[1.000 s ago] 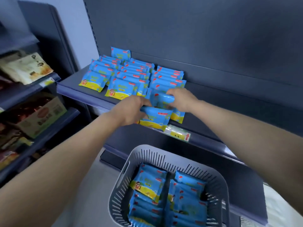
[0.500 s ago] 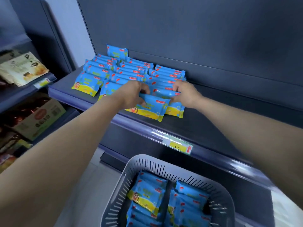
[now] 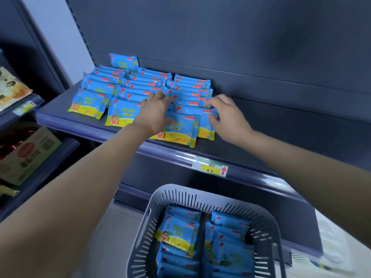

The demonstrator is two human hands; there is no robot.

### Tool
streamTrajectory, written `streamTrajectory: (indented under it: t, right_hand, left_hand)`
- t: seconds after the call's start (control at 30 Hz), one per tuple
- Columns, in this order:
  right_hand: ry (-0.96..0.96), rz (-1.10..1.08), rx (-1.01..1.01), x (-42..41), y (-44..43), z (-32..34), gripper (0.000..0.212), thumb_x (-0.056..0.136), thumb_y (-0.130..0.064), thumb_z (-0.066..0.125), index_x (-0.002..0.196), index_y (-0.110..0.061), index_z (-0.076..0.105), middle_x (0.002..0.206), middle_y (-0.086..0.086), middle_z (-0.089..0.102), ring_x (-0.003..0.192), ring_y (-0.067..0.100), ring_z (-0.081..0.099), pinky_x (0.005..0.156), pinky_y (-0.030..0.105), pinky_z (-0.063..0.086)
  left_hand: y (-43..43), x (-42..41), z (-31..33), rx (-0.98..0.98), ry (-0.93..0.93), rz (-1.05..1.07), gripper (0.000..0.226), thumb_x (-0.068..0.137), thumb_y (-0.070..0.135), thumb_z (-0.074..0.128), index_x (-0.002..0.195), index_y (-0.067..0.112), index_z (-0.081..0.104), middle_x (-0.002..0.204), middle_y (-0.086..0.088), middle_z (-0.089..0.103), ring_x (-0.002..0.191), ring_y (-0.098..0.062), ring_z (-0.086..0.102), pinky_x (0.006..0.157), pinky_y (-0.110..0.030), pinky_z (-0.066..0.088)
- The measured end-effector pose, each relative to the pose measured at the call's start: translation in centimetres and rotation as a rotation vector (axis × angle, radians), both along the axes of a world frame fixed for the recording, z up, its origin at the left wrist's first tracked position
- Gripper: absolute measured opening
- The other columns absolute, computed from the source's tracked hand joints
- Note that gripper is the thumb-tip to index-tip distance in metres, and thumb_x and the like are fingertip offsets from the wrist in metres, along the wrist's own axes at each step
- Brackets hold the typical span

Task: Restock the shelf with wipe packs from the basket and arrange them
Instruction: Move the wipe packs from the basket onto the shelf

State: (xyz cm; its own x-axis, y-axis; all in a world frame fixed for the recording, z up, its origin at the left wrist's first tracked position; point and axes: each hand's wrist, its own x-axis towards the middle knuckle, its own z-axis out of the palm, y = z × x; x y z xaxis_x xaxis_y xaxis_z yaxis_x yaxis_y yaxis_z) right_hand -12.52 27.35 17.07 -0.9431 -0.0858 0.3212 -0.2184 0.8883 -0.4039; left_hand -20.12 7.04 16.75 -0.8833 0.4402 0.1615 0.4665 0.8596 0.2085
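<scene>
Facing you: the front pack (image 3: 181, 130) lay flat by the shelf (image 3: 281, 125) edge, long axis left-to-right, overlapping the stacked row (image 3: 193, 91) behind
Left hand (image 3: 155, 115): nearer; it covered that pack's upper left corner; grip hidden under your palm, so you could not tell
Right hand (image 3: 227, 119): released; curved fingertips touched the row's right edges
Basket (image 3: 176, 189): below, spare packs (image 3: 226, 247) inside; near rim cut off

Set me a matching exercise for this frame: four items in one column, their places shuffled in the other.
1. basket
2. price tag
3. brown carton
4. front wipe pack

A. on the front rail of the shelf
B. on the shelf, held by the left hand
C. below the shelf, holding wipe packs
D. on the lower side shelf, far left

Pairs: 1-C, 2-A, 3-D, 4-B
</scene>
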Motion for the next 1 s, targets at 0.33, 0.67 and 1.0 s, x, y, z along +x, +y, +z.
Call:
streamTrajectory:
  t: [0.33, 0.67, 1.0]
  right_hand:
    - [0.060, 0.113, 0.093, 11.1, -2.8, -7.0, 0.021, 0.083, -0.004, 0.063, 0.104, 0.001, 0.062, 0.105, 0.017, 0.061, 0.098, 0.037, 0.057, 0.082, 0.043, 0.045]
    - [-0.430, 0.052, 0.258, 18.3, -2.2, -19.3, 0.032, 0.093, -0.021, 0.052, 0.123, -0.011, 0.053, 0.127, 0.009, 0.051, 0.118, 0.029, 0.046, 0.098, 0.036, 0.033]
    - [-0.915, -0.189, 0.317, 22.2, 2.0, -24.4, 0.064, 0.089, -0.029, 0.058, 0.145, -0.015, 0.029, 0.151, 0.013, 0.028, 0.136, 0.034, 0.028, 0.109, 0.042, 0.031]
  left_hand:
    - [-1.7, 10.0, -3.6, 0.217, 0.075, -0.297, 0.030, 0.074, 0.014, 0.074, 0.100, 0.003, 0.064, 0.097, -0.017, 0.060, 0.094, -0.035, 0.056, 0.084, -0.042, 0.044]
    - [-3.6, 17.1, -18.7, -0.227, -0.461, -0.333, 0.052, 0.079, 0.023, 0.071, 0.125, 0.011, 0.052, 0.123, -0.010, 0.052, 0.114, -0.028, 0.049, 0.095, -0.034, 0.039]
    - [-2.4, 17.0, -25.3, -0.632, -0.489, -0.300, 0.069, 0.080, 0.021, 0.067, 0.138, 0.011, 0.032, 0.140, -0.013, 0.037, 0.128, -0.031, 0.038, 0.101, -0.042, 0.035]
